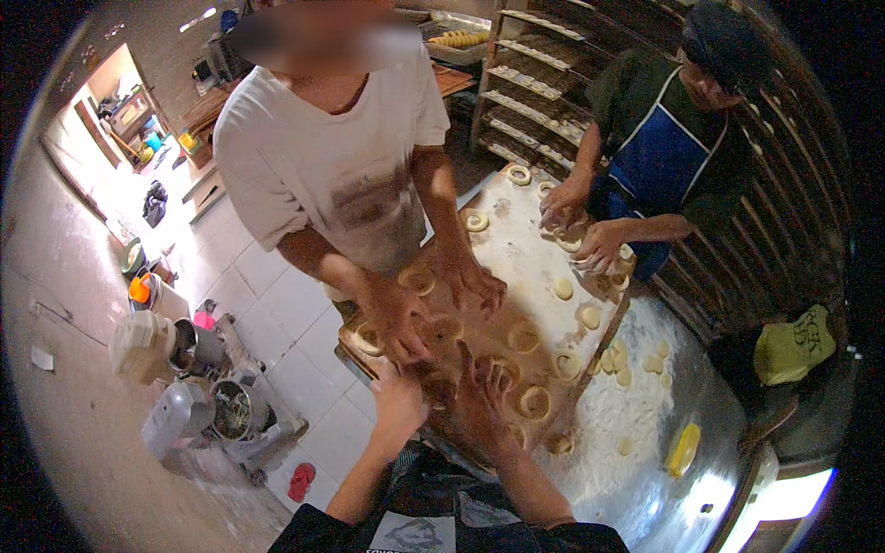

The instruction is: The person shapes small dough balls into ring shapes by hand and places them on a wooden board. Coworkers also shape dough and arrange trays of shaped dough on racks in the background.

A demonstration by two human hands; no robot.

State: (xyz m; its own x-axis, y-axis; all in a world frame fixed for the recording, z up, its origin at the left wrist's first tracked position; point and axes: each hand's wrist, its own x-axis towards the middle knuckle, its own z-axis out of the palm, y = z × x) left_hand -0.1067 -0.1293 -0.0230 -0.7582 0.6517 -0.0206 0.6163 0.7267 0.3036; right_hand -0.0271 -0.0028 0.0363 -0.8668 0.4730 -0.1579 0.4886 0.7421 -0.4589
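My left hand (400,402) is at the board's near left edge, its fingers bent and too blurred to read. In shadow, my right hand (483,402) reaches forward over the board with its fingers stretched out beside a dough ring (503,372). Another dough ring (441,391) lies between my hands, partly hidden. Further rings, such as one dough ring (535,402), lie on the floured wooden board (516,221). Opposite me, a person in a light shirt has a hand (398,323) close to my left hand and another hand (476,282) over the board.
At the far right, a person in a blue apron (653,152) handles dough. Small dough pieces (623,361) and a yellow tool (683,450) lie on the floury metal table (636,488). Tray racks (525,83) stand behind. Mixers with metal bowls (240,409) stand on the left floor.
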